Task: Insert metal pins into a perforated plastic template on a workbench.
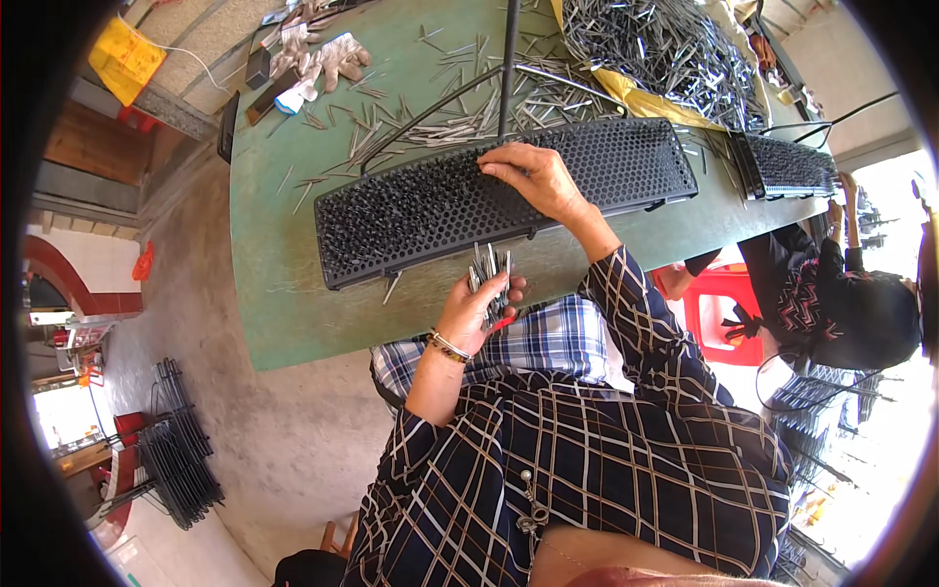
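Filling a black perforated tray [430, 210]: left hand [476, 305] grips metal pins [488, 271], right hand [533, 176] pinches one in; left part looks filled, right holes empty.

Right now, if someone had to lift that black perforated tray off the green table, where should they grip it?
Probably by the two short ends of the black perforated tray, one hand from each side. It is long, narrow and lies flat, and the right hand rests on its top. The near edge is open, but a middle grip would let it sag.
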A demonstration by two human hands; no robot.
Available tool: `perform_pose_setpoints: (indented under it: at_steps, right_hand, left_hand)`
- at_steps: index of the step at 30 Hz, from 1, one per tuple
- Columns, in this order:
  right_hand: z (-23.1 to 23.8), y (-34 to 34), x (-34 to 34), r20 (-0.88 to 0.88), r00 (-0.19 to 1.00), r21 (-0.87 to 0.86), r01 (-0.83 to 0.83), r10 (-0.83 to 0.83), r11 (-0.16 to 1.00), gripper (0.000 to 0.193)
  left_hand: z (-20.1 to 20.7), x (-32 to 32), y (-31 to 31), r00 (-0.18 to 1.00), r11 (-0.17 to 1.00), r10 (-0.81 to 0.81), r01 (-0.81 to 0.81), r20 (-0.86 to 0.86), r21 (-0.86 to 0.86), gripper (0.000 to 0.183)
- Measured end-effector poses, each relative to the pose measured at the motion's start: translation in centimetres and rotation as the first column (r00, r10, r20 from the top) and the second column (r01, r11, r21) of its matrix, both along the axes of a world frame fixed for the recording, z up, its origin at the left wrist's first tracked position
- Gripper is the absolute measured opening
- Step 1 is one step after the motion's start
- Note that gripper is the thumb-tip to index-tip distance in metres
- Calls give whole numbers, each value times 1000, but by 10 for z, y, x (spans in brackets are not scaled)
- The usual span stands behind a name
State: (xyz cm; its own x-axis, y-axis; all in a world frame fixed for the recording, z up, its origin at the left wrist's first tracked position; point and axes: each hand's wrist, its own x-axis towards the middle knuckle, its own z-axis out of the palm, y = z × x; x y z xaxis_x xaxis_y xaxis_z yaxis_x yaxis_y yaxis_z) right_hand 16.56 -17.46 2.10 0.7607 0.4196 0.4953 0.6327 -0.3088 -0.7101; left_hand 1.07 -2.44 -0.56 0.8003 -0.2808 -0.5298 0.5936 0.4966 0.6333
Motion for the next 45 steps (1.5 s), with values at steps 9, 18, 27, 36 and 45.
perform_pose_setpoints:
  at_steps: [9,18,27,36,45]
  right_hand:
    - [-3,1,-2,141,990,-62,-1,10,998,14]
    - [-2,3,-14,196,980,-119,64,-40,991,16]
    - [14,-3,-33,-164,980,-39,-121,113,992,19]
    - [19,-3,-48,-690,687,306,-9,228,952,21]
    - [5,15,-23,-173,966,75,209,-194,975,18]
  left_hand:
    - [7,7,-2,999,1000,-30,30,-30,9,30]
    - [8,8,-3,999,999,-37,38,-19,39,20]
    - [14,12,1,989,999,23,-28,145,28,19]
    - [10,10,0,985,995,-83,74,149,60,21]
    - [8,21,-5,998,999,46,-46,30,12,22]
